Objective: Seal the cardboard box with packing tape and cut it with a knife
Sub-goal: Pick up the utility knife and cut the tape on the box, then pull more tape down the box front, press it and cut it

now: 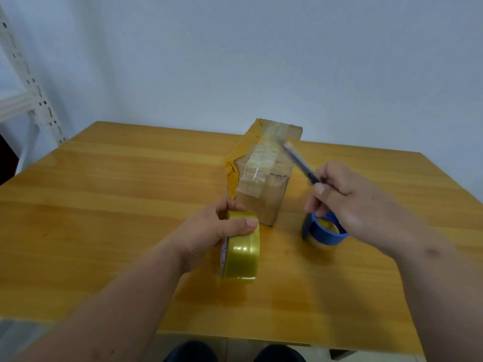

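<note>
The left hand [209,231] grips an upright tape roll [241,248] on the surface [104,205]. The right hand [352,202] pinches a blurred knife [300,163] beside the taped cardboard box [264,173].

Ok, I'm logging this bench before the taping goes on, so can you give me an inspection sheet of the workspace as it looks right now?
Surface: wooden table, glossy orange-brown top.
Job's things: brown cardboard box on the table, clear tape already along its top and down the near end, yellowish tape on its left side; yellowish roll of packing tape standing on edge; slim dark knife, motion-blurred.
Clutter: blue tape dispenser right of the box.
Grippers: left hand grips the roll; right hand holds the knife raised beside the box.
Cables: nothing seen.
Surroundings: pale wall; white perforated metal rack at far left; the person's dark-clothed knees below the table edge.
</note>
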Action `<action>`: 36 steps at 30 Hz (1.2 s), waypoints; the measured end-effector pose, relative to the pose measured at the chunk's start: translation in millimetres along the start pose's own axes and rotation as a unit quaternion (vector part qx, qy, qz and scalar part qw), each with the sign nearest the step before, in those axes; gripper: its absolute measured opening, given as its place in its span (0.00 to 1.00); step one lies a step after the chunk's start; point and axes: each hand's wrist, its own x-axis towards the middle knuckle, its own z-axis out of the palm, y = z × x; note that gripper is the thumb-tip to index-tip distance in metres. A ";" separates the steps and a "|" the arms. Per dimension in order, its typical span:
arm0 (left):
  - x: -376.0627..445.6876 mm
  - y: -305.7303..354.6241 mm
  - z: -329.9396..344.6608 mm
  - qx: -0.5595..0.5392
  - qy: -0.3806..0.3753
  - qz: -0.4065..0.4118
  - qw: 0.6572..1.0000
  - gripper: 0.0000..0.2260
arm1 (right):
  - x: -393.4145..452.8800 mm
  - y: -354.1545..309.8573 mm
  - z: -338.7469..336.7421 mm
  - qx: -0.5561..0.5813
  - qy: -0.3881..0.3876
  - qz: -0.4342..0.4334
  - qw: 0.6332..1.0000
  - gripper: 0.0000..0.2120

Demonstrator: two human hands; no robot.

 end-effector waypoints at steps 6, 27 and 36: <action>-12.8 7.4 -13.4 0.007 -0.006 0.050 0.999 0.27 | 26.2 1.3 42.5 0.083 0.160 0.034 0.983 0.04; 4.6 25.5 -37.8 0.144 -0.057 0.099 0.983 0.25 | 77.9 29.9 89.1 -0.013 0.225 0.019 0.974 0.46; 10.3 24.7 -35.4 0.158 -0.080 0.087 0.980 0.26 | 84.7 24.2 82.3 0.020 0.212 0.021 0.977 0.49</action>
